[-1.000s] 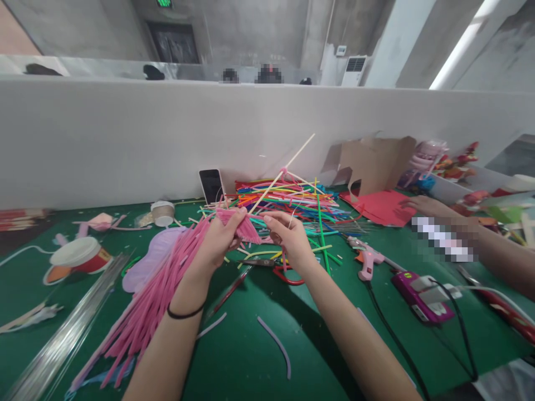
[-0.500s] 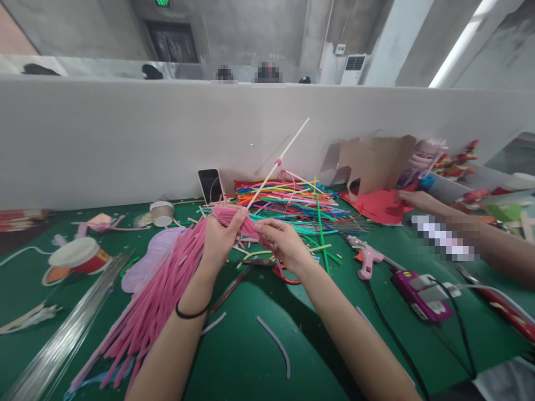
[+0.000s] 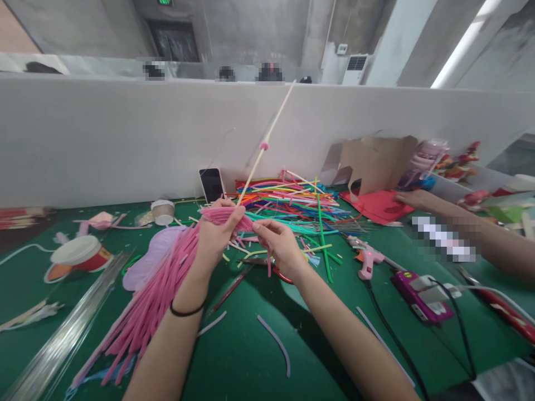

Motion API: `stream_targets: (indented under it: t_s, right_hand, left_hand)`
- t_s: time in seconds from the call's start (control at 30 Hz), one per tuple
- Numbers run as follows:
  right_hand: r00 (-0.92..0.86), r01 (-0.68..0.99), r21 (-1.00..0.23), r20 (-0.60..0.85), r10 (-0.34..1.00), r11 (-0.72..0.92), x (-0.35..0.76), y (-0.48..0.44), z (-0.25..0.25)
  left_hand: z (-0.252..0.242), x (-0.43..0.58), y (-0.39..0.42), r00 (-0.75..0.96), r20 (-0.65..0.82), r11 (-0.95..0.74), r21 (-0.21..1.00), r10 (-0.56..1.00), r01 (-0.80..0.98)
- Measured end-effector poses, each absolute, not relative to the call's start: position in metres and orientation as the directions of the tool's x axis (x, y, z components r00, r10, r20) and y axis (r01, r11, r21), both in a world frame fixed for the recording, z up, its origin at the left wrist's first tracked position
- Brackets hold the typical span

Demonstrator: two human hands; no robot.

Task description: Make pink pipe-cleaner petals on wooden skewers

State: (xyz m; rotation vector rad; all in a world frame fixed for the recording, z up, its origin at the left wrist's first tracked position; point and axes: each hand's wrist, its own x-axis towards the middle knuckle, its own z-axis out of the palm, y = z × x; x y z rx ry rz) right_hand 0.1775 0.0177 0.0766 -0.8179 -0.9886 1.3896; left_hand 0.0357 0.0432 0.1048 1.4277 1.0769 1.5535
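My left hand (image 3: 217,236) is closed around a bundle of pink pipe cleaners (image 3: 167,295), whose long ends trail down to the left over the table. Out of the top of the bundle rises a thin pale wooden stick (image 3: 251,177), tilted up to the right, with a small pink ring (image 3: 264,146) partway along it. My right hand (image 3: 278,245) pinches a pink strand at the bundle's right side, and a short end of it hangs below the fingers. Beneath that hand lie scissors (image 3: 284,274) with red handles, partly hidden.
A heap of coloured pipe cleaners (image 3: 288,195) lies behind my hands. At right are a pink glue gun (image 3: 366,262), a purple power strip (image 3: 422,295) and another person's arm (image 3: 455,217) over red sheets (image 3: 376,207). Clear-wrapped wires (image 3: 75,320) and a paper cup (image 3: 79,253) lie left.
The stick and bundle have shifted slightly left, and the stick now stands steeper. My right hand has turned a little, and a pink strand end shows below it.
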Motion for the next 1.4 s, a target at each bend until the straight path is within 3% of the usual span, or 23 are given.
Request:
stream_targets:
  t_s: [0.1, 0.57, 0.9, 1.1, 1.27, 1.4]
  right_hand:
    - [-0.042, -0.369, -0.928, 0.065, 0.997, 0.045, 0.180, 0.020, 0.077]
    - [-0.041, -0.372, -0.928, 0.007, 0.999, -0.009, 0.177, 0.020, 0.076]
    - [-0.045, -0.325, -0.946, 0.026, 0.999, 0.010, 0.181, 0.025, 0.072]
    - [-0.052, -0.325, -0.946, 0.038, 0.998, 0.019, 0.179, 0.023, 0.072]
    - [-0.057, -0.315, -0.949, 0.050, 0.997, 0.029, 0.179, 0.022, 0.070]
    - [0.020, -0.331, -0.934, 0.133, 0.991, 0.132, 0.183, 0.029, 0.064]
  left_hand:
    - [0.108, 0.034, 0.041, 0.016, 0.349, -0.349, 0.936, 0.937, 0.034]
    - [0.108, 0.047, 0.033, 0.001, 0.411, -0.407, 0.902, 0.912, 0.143]
    - [0.104, 0.043, 0.037, -0.242, 0.458, -0.424, 0.888, 0.855, 0.179]
    - [0.107, 0.042, 0.034, -0.269, 0.524, -0.454, 0.845, 0.808, 0.284]
    - [0.104, 0.048, 0.028, -0.247, 0.602, -0.531, 0.793, 0.759, 0.299]
    - [0.105, 0.048, 0.029, -0.041, 0.671, -0.624, 0.709, 0.740, 0.328]
